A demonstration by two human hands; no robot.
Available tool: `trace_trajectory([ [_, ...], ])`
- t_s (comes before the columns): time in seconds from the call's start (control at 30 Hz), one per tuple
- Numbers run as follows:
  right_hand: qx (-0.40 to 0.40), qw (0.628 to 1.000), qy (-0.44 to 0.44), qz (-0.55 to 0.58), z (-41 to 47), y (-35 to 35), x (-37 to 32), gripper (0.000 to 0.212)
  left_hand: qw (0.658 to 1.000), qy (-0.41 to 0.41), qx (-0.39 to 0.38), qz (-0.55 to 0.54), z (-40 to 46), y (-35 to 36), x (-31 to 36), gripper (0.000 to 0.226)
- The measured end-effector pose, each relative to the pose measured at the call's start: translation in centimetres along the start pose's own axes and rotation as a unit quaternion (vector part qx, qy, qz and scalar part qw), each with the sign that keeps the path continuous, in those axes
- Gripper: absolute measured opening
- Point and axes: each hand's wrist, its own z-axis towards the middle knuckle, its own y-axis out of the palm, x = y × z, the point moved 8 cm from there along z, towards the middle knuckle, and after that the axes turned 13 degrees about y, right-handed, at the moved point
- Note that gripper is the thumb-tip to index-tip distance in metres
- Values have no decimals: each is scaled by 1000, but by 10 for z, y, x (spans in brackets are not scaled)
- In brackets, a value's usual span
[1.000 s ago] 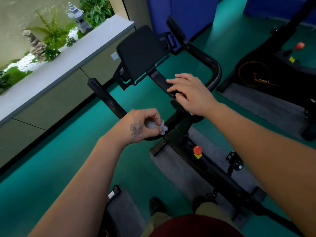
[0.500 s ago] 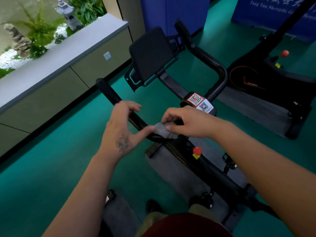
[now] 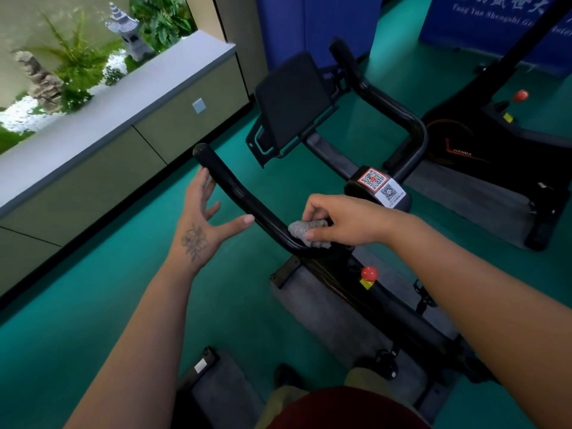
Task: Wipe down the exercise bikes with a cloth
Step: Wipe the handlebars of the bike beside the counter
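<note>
The right hand [image 3: 346, 221] grips the grey cloth [image 3: 305, 231] against the near bike's left handlebar [image 3: 247, 199]; the left hand [image 3: 205, 218] hovers beside it, fingers spread. The second bike [image 3: 495, 150] likely remains to wipe.

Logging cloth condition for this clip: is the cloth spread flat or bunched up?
Bunched. The cloth is a crumpled wad that the right hand pinches against the handlebar.

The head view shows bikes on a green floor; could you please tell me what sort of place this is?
Most likely a gym or fitness room: an exercise bike with QR stickers, a second bike on a floor mat, and a blue banner.
</note>
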Motion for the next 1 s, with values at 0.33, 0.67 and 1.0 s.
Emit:
trace_trajectory([
  [0.33, 72, 984, -3, 162, 22, 6, -15, 25, 998, 32, -38, 25, 0, -1, 3, 132],
  [0.67, 135, 975, 27, 171, 32, 5, -18, 21, 998, 41, -47, 10, -3, -3, 2, 141],
  [1.0, 137, 961, 40, 235, 40, 2, -30, 22, 997, 48, -58, 9, -2, -5, -4, 133],
])
